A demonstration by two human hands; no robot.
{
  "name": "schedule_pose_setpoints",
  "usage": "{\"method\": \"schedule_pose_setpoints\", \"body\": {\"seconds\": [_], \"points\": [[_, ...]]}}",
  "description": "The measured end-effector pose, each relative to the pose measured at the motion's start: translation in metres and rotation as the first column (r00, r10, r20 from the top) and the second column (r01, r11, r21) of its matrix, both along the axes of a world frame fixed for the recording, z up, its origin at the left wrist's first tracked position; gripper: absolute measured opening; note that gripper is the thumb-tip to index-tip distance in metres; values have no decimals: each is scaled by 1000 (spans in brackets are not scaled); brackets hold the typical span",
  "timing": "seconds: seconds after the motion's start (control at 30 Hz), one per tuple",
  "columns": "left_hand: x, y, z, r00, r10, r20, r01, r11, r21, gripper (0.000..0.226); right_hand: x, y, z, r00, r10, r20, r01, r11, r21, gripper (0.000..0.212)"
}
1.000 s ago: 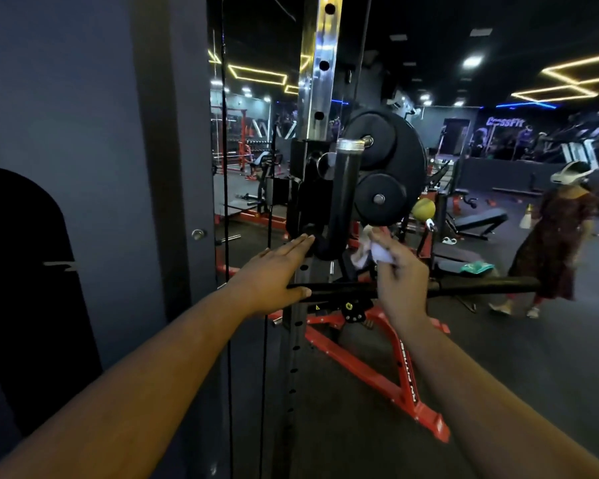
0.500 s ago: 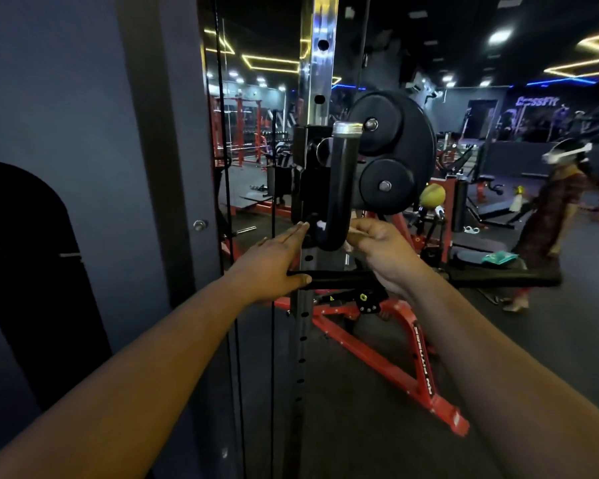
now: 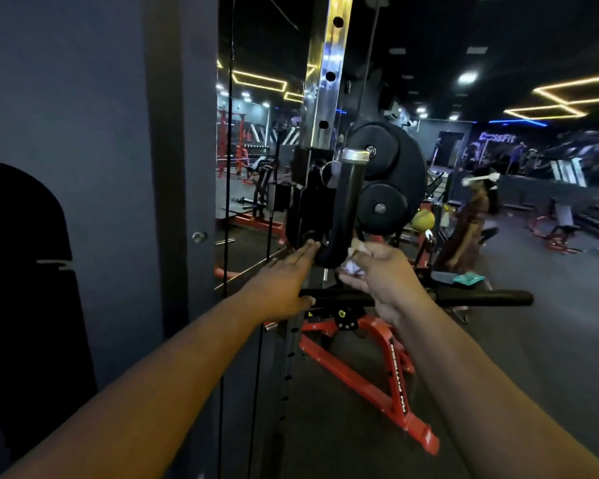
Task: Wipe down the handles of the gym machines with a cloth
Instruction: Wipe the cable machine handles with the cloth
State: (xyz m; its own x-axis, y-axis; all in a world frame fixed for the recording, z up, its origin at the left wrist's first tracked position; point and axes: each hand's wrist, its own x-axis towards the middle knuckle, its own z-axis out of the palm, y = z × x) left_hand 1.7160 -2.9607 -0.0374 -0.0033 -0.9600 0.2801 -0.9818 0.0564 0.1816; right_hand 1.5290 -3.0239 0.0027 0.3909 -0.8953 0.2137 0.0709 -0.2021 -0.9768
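While the left hand (image 3: 284, 281) lies flat with straight fingers, its fingertips (image 3: 312, 244) reaching the black carriage at the foot of the curved handle (image 3: 346, 209) and its thumb resting against the horizontal bar (image 3: 481, 298) just below, it grips nothing; it looks placed there to steady the fitting so the handle does not swing under the rubbing. The right hand (image 3: 384, 274) sits just to the right of that curved handle, fingers curled round a bunched white cloth (image 3: 353, 261) (only a crumpled corner shows between the fingers and the handle's bend). The cloth touches or nearly touches the lower curve of the handle, and I cannot tell which from this angle. That low position suggests the bend is the part being wiped, with the upright length up to the silver cap (image 3: 355, 155) possibly yet to do.

Directly behind the curved handle hang black weight plates (image 3: 395, 174), and to its left rises the chromed upright (image 3: 325, 70) with its row of holes. Below the handle, past the horizontal bar, a red frame (image 3: 388, 385) slants across the floor. Well to the right of the handle, another person (image 3: 471, 219) stands in the background, blurred. The horizontal bar's long grip, below the handle, seems a likely next surface.
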Motion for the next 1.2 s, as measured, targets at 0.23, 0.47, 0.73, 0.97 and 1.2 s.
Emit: {"method": "schedule_pose_setpoints", "body": {"seconds": [0.23, 0.47, 0.73, 0.97, 1.2], "points": [[-1, -1, -2, 999, -10, -31, 9, 1000, -16, 104, 13, 16, 60, 929, -93, 357, 221, 916, -334, 28], [8, -2, -2, 997, -61, -41, 59, 997, -43, 104, 24, 27, -14, 873, -434, 221, 429, 470, -772, 46], [23, -6, -5, 993, -116, -30, 115, 993, -40, 106, -16, 33, -45, 886, -459, 72, 224, 286, -932, 61], [36, -9, -5, 999, -52, 8, 52, 999, 5, 107, 1, 17, 55, 568, -821, -53, -288, -138, -948, 49], [44, -10, -6, 997, -76, -1, 76, 997, -6, 101, 6, 19, -4, 470, -875, -115, -571, -202, -796, 42]]}}
